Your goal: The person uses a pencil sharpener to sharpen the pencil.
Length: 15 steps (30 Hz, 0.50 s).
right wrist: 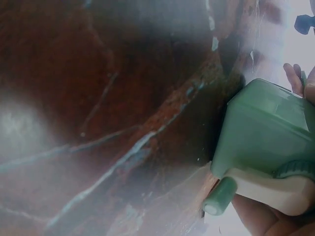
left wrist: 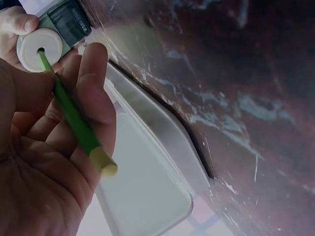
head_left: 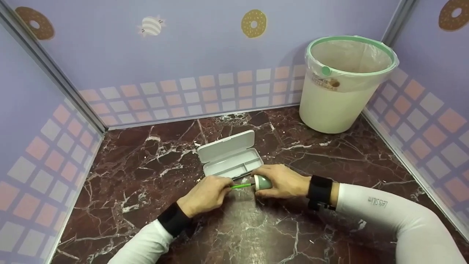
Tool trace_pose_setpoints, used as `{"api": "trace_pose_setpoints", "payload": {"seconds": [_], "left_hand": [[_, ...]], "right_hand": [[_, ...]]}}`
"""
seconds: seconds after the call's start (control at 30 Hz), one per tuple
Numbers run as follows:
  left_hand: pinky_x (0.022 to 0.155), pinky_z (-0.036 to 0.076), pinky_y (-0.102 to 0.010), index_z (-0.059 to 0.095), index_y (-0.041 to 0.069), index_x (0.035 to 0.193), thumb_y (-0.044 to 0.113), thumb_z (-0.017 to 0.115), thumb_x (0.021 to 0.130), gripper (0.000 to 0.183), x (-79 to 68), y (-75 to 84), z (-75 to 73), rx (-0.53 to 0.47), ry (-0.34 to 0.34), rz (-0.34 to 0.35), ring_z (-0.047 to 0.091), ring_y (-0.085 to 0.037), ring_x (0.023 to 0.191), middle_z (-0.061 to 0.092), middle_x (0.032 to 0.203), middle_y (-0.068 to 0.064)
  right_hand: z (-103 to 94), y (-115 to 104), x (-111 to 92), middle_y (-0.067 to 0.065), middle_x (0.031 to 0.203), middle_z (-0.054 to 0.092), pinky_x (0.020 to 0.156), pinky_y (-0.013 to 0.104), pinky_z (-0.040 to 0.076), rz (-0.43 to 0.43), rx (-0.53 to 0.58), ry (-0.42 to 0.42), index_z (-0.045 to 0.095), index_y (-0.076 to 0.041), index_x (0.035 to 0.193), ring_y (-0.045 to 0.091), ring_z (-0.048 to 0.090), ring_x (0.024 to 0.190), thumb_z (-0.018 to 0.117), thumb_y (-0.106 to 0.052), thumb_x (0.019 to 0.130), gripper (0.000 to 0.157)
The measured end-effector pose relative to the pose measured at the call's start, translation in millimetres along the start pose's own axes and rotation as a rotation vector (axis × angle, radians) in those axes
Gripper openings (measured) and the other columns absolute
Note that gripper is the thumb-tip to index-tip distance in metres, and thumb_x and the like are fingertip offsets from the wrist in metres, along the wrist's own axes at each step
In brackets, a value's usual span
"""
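Note:
A green pencil (left wrist: 74, 115) with a yellowish end is pinched between the thumb and fingers of my left hand (head_left: 207, 194). Its far end sits in the round white hole plate of a green crank pencil sharpener (head_left: 264, 182). My right hand (head_left: 284, 181) grips the sharpener's body against the table. In the right wrist view the white crank arm (right wrist: 268, 189) with its green knob (right wrist: 220, 196) shows at the sharpener's back. Just beyond both hands lies a white pencil case (head_left: 225, 167) with its lid raised; no items show in its compartments.
A tall cream bin (head_left: 335, 104) with a green rim and a plastic liner stands at the back right. Patterned panels (head_left: 220, 55) enclose the dark red marbled table (head_left: 154, 154) at the back and both sides. Small white crumbs lie around the pencil case.

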<state>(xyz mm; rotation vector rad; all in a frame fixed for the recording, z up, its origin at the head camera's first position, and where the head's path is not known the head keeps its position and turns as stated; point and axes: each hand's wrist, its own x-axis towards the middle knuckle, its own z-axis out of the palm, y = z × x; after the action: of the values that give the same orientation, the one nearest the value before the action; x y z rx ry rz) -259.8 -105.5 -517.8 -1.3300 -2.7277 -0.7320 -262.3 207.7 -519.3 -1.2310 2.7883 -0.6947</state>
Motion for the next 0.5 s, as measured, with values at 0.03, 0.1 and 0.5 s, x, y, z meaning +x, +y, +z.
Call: {"api": "trace_pose_setpoints", "payload": {"seconds": [0.03,0.1,0.5], "left_hand": [[0.073,0.065,-0.033,0.078,0.01,0.106,0.007,0.074,0.104,0.006,0.4,0.3,0.2,0.003,0.001,0.003,0.071,-0.013,0.074,0.081,0.089,-0.001],[0.072,0.065,-0.033,0.079,0.009,0.107,0.008,0.074,0.104,0.006,1.6,1.2,0.9,0.001,0.003,0.004,0.072,-0.014,0.073,0.082,0.09,-0.002],[0.079,0.068,-0.037,0.078,0.011,0.108,0.008,0.074,0.104,0.007,17.2,5.9,6.7,0.034,-0.024,0.003,0.077,-0.018,0.081,0.083,0.095,-0.002]], "right_hand": [[-0.3,0,0,0.007,0.13,0.078,0.079,0.031,0.062,0.0,-0.005,0.001,0.067,-0.008,0.146,0.02,0.075,0.1,0.083,-0.043,0.099,0.06],[-0.7,-1,1,0.006,0.13,0.079,0.079,0.032,0.061,-0.002,-0.014,0.002,0.067,-0.009,0.146,0.02,0.075,0.1,0.083,-0.043,0.099,0.061],[5.2,-3,1,0.006,0.125,0.08,0.078,0.029,0.062,0.01,-0.018,0.053,0.07,-0.009,0.142,0.019,0.076,0.098,0.089,-0.04,0.092,0.062]]}}
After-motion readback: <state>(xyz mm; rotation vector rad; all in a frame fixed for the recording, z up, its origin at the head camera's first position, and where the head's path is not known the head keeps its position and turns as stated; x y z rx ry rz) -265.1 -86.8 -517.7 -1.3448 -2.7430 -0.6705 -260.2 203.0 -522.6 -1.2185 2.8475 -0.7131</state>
